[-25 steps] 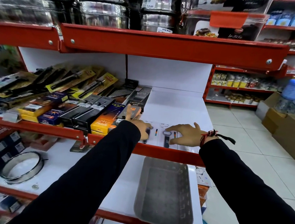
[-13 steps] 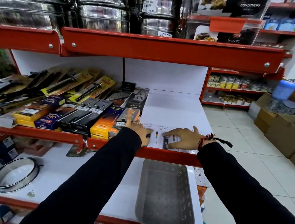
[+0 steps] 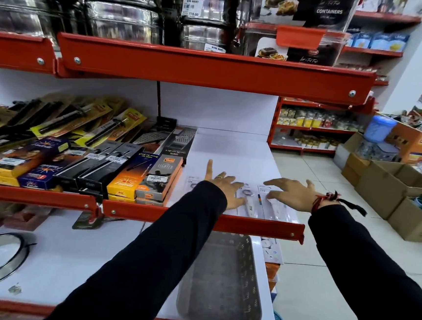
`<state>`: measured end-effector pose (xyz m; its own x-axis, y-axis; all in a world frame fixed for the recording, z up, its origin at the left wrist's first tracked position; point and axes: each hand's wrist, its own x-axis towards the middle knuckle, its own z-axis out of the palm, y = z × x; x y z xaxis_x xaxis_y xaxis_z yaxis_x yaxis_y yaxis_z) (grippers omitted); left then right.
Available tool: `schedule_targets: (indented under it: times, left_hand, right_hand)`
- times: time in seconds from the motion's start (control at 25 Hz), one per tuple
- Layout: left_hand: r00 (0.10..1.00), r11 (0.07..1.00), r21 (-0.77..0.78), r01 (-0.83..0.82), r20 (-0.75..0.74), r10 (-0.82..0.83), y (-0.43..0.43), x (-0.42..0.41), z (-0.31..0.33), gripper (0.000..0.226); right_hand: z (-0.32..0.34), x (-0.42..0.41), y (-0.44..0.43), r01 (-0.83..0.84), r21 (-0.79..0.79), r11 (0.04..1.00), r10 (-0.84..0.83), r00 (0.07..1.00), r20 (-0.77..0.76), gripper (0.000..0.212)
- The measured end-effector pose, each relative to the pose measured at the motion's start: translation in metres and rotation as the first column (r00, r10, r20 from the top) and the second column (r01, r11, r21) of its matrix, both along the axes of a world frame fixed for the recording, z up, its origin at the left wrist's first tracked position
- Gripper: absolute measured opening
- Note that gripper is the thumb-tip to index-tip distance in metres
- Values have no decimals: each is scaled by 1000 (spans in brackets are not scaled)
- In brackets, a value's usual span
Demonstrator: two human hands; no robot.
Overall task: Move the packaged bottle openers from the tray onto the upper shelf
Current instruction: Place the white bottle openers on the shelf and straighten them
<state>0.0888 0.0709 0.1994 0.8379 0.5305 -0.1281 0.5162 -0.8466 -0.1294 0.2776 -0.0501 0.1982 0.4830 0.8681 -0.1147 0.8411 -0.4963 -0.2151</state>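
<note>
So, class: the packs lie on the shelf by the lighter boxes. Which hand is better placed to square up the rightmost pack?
Right. The right hand hovers spread over the rightmost pack; the left hand rests nearer the lighter boxes.

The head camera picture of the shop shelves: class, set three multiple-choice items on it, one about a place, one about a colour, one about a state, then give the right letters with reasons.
1. Where do the packaged bottle openers lie?
A. In the grey tray
B. On the shelf above the tray, beside the lighter boxes
C. On the floor

2. What colour is the front edge of the shelves?
A. Red
B. Blue
C. Green

3. What is the state of the grey tray?
A. Full of packets
B. Turned upside down
C. Empty

Answers
1. B: the packets lie flat on the white shelf under the left hand and right hand, right of the lighter boxes.
2. A: every shelf lip is red.
3. C: only its bare perforated floor shows.
</note>
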Motion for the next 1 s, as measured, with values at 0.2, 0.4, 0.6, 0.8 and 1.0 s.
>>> schedule_targets:
  times: [0.2,0.4,0.6,0.8,1.0]
  left_hand:
    - [998,999,-43,28,-62,-30,-19,22,-7,74]
    - [998,998,-63,6,-62,-10,-14,16,-7,73]
    - [997,999,-54,-1,-76,-3,-13,14,-5,72]
    - [995,999,-47,-8,-100,3,-16,14,-5,71]
    - [996,998,-58,-15,-88,10,-18,11,-9,72]
  right_hand:
    - [-13,9,-18,51,-88,995,-53,998,-22,58]
    - [-18,6,-17,35,-92,995,-37,999,-19,55]
    - [-16,4,-18,27,-74,997,-28,999,-22,52]
    - [-10,-6,-22,5,-74,997,-2,1000,31,51]
    - [-11,-15,-26,7,-67,998,-5,1000,31,47]
